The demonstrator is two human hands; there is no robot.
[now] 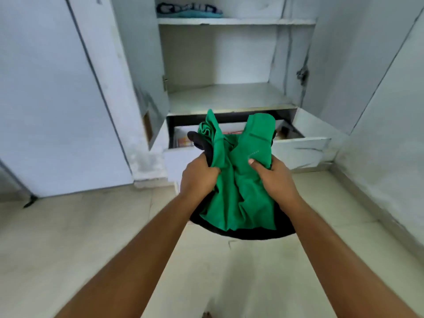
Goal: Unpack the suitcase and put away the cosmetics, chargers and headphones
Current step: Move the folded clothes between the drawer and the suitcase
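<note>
A white cupboard point(229, 65) stands open at the far side, folded blue cloth point(189, 11) on its top shelf and a drawer point(300, 150) pulled out below. Nearer, above the tiled floor point(91, 237), the left hand point(198, 175) and right hand point(276, 180) each grip a bunched green garment point(238, 184) over a black garment point(243, 234). No suitcase, cosmetics, chargers or headphones can be made out.

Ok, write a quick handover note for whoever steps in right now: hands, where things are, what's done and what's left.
Left hand: gripping the green garment and the black garment beneath it.
Right hand: holding the same bundle, thumb on top.
Bundle is held in front of the open cupboard, above its pulled-out drawer.
Middle shelf looks bare; folded cloth lies on the upper shelf.
Left: place these clothes. Suitcase, cosmetics, chargers and headphones aren't in view, so check them.
</note>
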